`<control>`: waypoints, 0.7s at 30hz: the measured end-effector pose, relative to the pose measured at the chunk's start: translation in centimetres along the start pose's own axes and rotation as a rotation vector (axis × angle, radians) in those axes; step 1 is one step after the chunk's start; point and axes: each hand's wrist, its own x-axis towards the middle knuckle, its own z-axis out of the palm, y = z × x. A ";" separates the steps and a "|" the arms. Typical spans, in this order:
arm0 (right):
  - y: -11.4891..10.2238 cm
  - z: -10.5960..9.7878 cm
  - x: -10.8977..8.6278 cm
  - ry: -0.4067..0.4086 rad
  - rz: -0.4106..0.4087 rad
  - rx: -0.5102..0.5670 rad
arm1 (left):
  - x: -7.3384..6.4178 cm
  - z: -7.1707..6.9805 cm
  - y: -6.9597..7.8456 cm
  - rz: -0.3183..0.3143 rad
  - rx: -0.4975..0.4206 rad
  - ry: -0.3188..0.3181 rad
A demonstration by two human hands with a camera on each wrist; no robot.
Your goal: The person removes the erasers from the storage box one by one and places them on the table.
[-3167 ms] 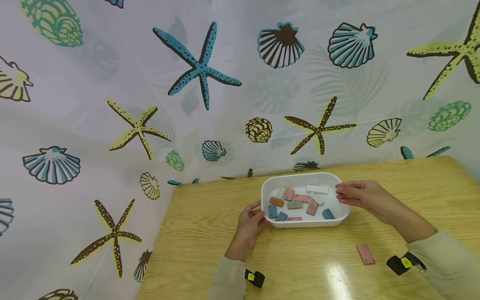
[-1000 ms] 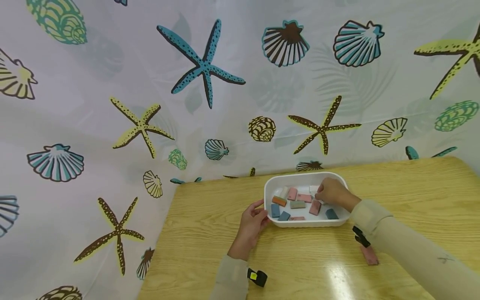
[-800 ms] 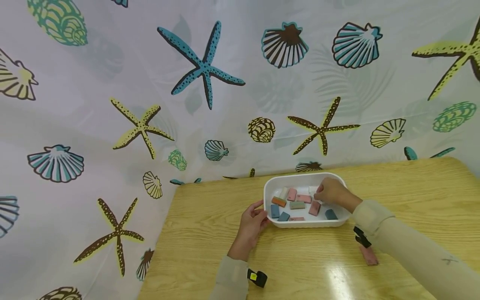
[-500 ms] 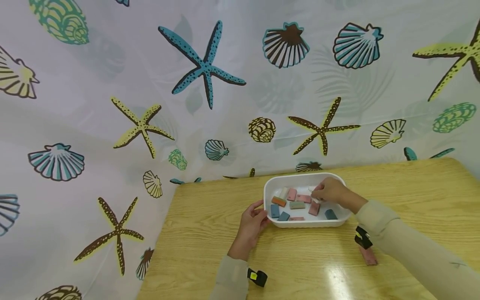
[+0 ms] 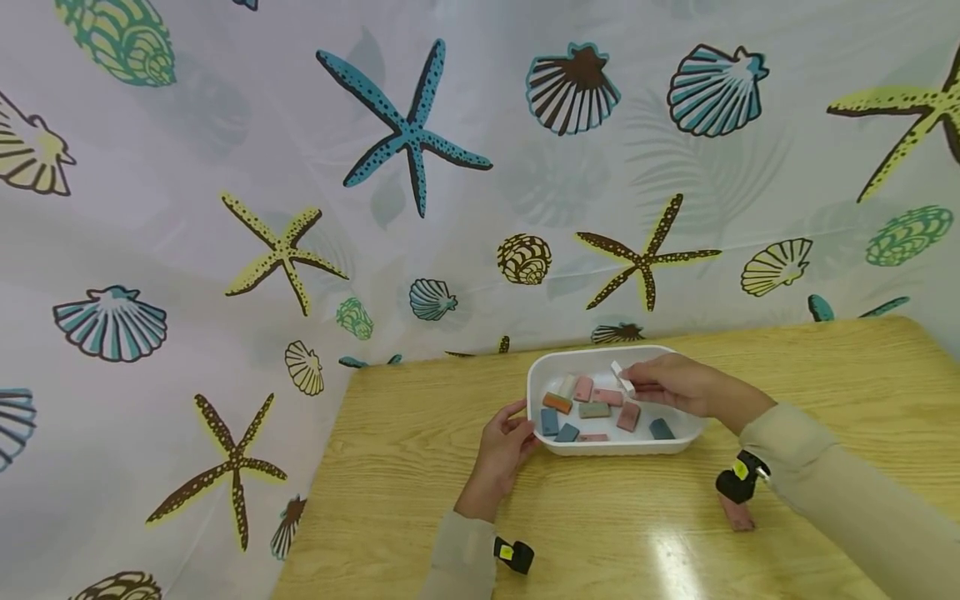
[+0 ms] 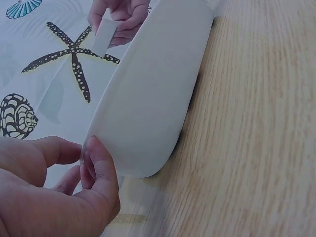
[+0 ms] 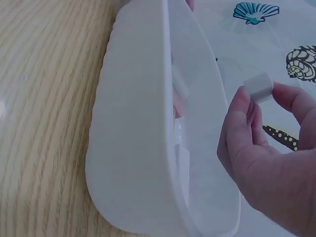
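A white plastic tub [image 5: 615, 447] holds several small block-shaped erasers in pink, blue, orange, greyish green and white. Thumb and fingers of my left hand [image 5: 501, 454] pinch the tub's left rim, as the left wrist view also shows [image 6: 59, 192]. Above the tub's right half, my right hand [image 5: 678, 385] pinches a white eraser [image 5: 622, 380] between thumb and fingertips. The right wrist view shows that white eraser [image 7: 258, 87] raised over the rim, with another white eraser [image 7: 182, 173] inside the tub below. The right hand hides part of the tub's contents in the head view.
A pink eraser [image 5: 738, 513] lies on the wooden table [image 5: 600, 525] in front of the tub, partly covered by the right wrist's camera. Behind the table hangs a white curtain [image 5: 465, 250] printed with shells and starfish.
My right hand went from the tub's right rim down into it, took hold of a white eraser and lifted it up, drawing back rightward. The left hand has stayed on the rim.
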 end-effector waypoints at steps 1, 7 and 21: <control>-0.2 0.0 -0.2 -0.002 0.011 0.052 | 0.0 0.0 0.0 -0.001 0.000 0.000; -1.0 0.9 -1.5 -0.075 0.021 0.308 | 0.0 0.0 0.0 -0.001 0.000 -0.005; -1.4 3.8 -5.7 -0.131 -0.055 0.389 | 0.0 0.0 -0.2 0.007 0.009 -0.006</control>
